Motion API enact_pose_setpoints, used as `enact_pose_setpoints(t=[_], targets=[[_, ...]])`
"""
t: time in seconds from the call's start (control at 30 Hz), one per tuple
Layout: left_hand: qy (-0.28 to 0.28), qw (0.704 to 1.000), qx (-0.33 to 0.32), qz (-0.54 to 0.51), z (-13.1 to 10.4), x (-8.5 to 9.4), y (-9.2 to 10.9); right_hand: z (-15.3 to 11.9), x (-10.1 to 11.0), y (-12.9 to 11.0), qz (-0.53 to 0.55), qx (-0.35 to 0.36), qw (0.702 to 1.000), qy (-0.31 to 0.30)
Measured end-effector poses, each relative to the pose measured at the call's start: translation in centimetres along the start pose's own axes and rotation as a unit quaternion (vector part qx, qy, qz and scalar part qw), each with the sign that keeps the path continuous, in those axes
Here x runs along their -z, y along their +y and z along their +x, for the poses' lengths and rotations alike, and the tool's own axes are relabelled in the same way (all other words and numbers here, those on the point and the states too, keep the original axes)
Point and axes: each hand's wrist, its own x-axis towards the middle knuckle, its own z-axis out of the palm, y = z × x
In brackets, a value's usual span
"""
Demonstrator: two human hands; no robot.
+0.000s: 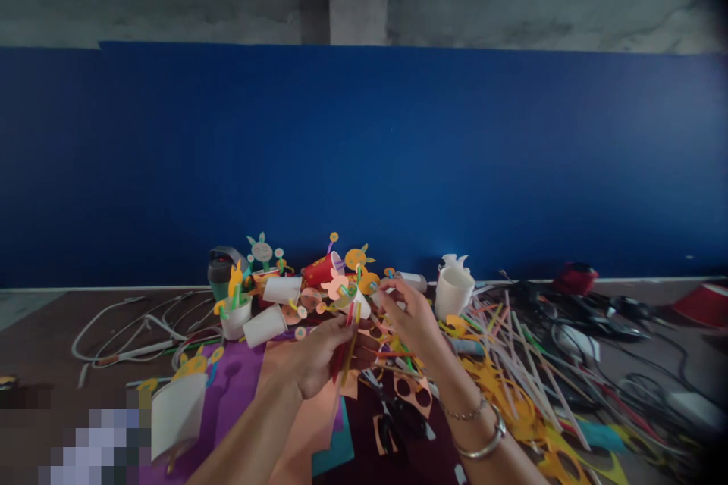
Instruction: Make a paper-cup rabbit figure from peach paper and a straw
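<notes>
My left hand (333,345) is closed around drinking straws (351,341), a red one and a yellow one, which stand nearly upright. Just to its right, my right hand (409,311) has curled fingertips close to an orange paper animal cutout (368,283) and a white paper cup (359,305); what the fingertips pinch is too small to tell. A pink paper cutout (335,284) shows above my left hand. Below both hands lie black-handled scissors (392,417) among paper scraps.
White paper cups (265,326) with paper animals crowd the left and back. Loose straws (528,364) and yellow cut paper (494,386) pile up at right. Purple paper (227,386) lies at left. Cables (142,341) run on both sides, before a blue wall panel (364,151).
</notes>
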Motion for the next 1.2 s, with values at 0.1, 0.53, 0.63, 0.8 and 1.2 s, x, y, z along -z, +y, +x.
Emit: enact_pose_setpoints(t=[0.1,0.53,0.63,0.8,1.2], targets=[[0.000,0.999,0.026,0.041,-0.2,-0.5,-0.2,0.1,-0.4,0.2,-0.001,0.007,1.000,0.030],[-0.021,0.990,0.024,0.139,-0.5,-1.1,-0.2,0.1,-1.2,0.5,0.113,-0.054,0.989,-0.074],[-0.006,0.990,0.013,0.140,-0.5,-1.1,-0.1,0.1,-0.6,0.3,0.104,-0.053,0.991,-0.063],[0.054,0.987,-0.022,0.147,-0.1,-0.8,0.0,-0.1,0.4,-0.1,0.004,-0.022,0.999,-0.040],[0.059,0.984,-0.061,0.153,0.2,-0.5,-0.6,-0.9,-0.3,-1.1,-0.102,0.007,0.993,-0.061]])
